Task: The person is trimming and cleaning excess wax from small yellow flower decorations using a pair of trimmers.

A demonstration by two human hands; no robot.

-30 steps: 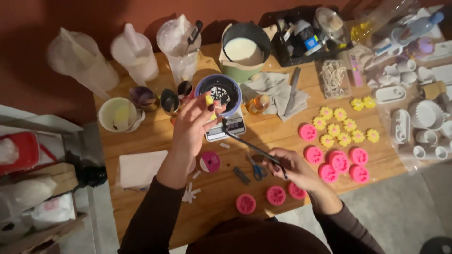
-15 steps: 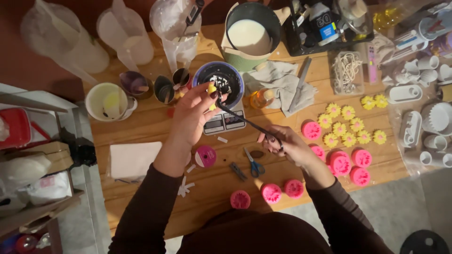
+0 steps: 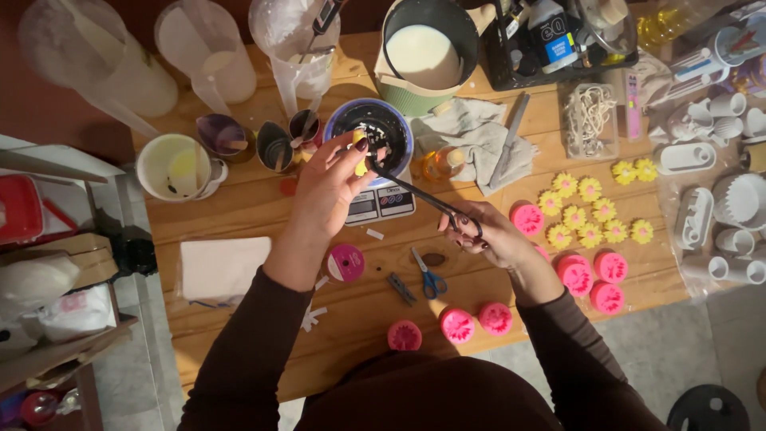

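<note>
My left hand (image 3: 331, 187) pinches a small yellow wax piece (image 3: 361, 164) over a dark bowl (image 3: 369, 128) that stands on a small digital scale (image 3: 383, 203). My right hand (image 3: 487, 235) grips the handles of long black scissors (image 3: 415, 191), whose tips reach the yellow piece above the bowl. Pink round silicone moulds (image 3: 594, 275) lie by my right wrist and along the table's near edge. Yellow flower-shaped pieces (image 3: 586, 211) sit in a cluster just beyond the right hand.
On the wooden table (image 3: 263, 223): a green pot of white liquid (image 3: 423, 56), plastic jugs (image 3: 207, 56), small cups (image 3: 275, 144), a grey cloth (image 3: 471, 136), blue-handled scissors (image 3: 429, 275), a pink spool (image 3: 345, 262), a white paper (image 3: 219, 267). White moulds (image 3: 718, 191) crowd the right.
The camera has come closer to the table. My left hand has lifted the yellow piece slightly higher over the bowl, and the scissors in my right hand have followed it.
</note>
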